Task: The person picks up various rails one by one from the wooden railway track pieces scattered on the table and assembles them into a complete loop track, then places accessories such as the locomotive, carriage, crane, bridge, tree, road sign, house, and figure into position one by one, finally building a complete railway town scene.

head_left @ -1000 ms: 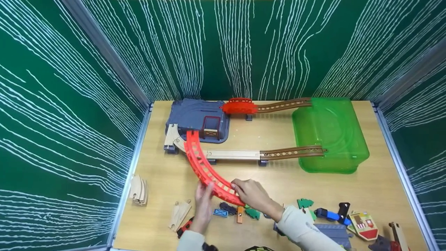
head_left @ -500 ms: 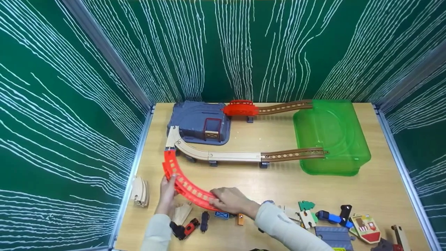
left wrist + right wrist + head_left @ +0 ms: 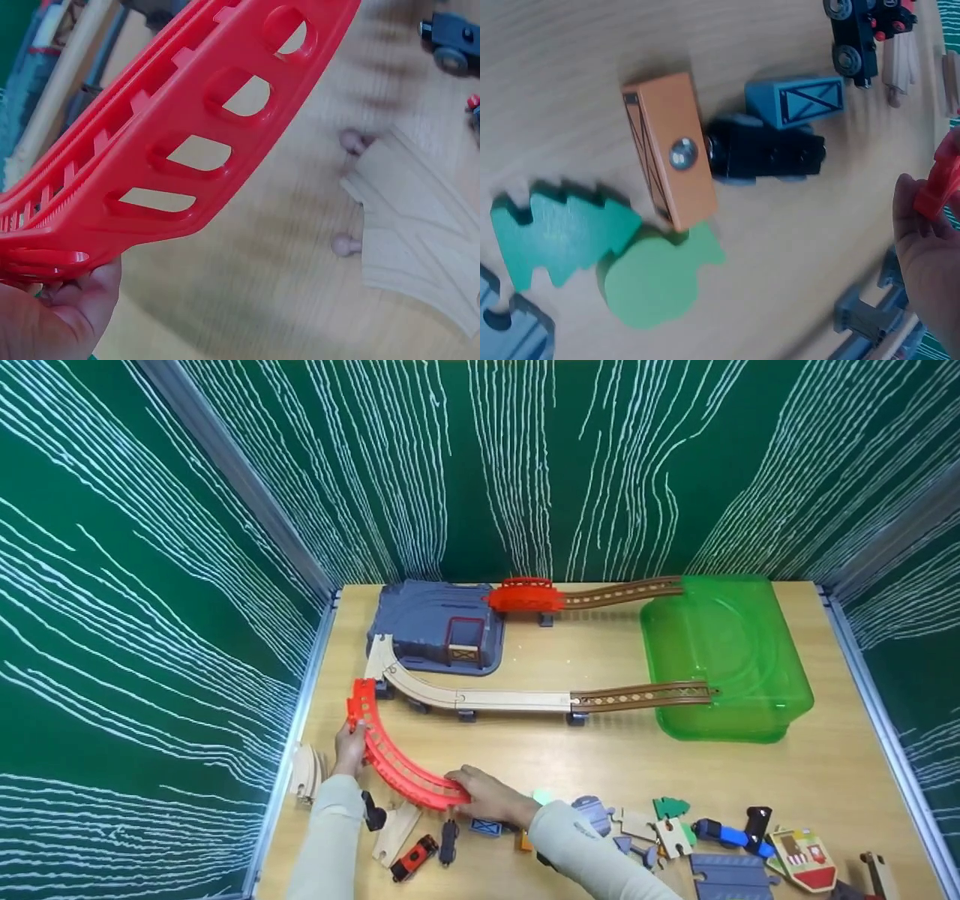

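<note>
Stack of pale curved track pieces (image 3: 304,775) at far left of the tabletop, by the frame edge. Next along, left hand (image 3: 350,748): I log its thumb and fingers pinching the red curved track (image 3: 393,769) near that piece's far end; the fingertips are partly hidden from me under the red plastic. The red track bows across between both hands, its far end beside the wooden switch track (image 3: 377,658); I cannot tell whether the two touch. Behind is the grey rock-like base (image 3: 416,619). Nearer, I note two loose wooden pieces (image 3: 395,836), a red-and-black engine (image 3: 414,858) and a dark wagon (image 3: 448,841). Right hand (image 3: 484,795): thumb and fingers pinch the near end of the red track. From the right wrist I see an orange block (image 3: 671,150) and a green tree (image 3: 559,234) on the table near that hand. Further right, a straight wooden track (image 3: 514,701) joins a brown track (image 3: 641,697), which reaches the green box (image 3: 735,660). Last, a blue train (image 3: 720,832) and a house-shaped block (image 3: 802,859).
</note>
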`<action>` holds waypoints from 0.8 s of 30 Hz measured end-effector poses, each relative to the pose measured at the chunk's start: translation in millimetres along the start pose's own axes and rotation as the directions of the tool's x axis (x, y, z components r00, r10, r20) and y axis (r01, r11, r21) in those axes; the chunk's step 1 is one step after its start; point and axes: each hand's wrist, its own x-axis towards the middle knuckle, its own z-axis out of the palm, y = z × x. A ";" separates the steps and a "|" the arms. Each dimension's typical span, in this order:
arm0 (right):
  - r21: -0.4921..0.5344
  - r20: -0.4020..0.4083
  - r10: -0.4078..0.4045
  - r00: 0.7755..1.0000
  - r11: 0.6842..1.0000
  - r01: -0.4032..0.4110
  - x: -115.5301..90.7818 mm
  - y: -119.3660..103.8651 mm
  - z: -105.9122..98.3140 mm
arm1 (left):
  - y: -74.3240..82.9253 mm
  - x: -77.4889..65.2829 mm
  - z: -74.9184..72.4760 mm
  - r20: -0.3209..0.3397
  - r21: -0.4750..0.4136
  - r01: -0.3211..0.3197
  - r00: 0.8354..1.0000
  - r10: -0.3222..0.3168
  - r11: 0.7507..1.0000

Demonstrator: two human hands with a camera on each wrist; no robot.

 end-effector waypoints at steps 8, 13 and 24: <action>-0.023 -0.011 0.042 0.999 0.999 -0.042 1.6 -1.3 17.6 | -126.1 143.6 -23.3 0.017 -0.016 -0.135 0.991 0.136 0.991; -0.043 -0.038 0.025 0.999 0.999 -0.027 4.4 -5.0 21.4 | -121.9 145.8 -27.3 0.025 0.006 -0.147 0.989 0.147 0.989; -0.004 -0.004 0.109 0.994 0.994 -0.109 3.6 -17.9 27.4 | -117.7 142.4 -29.5 0.051 0.032 -0.090 0.995 0.089 0.995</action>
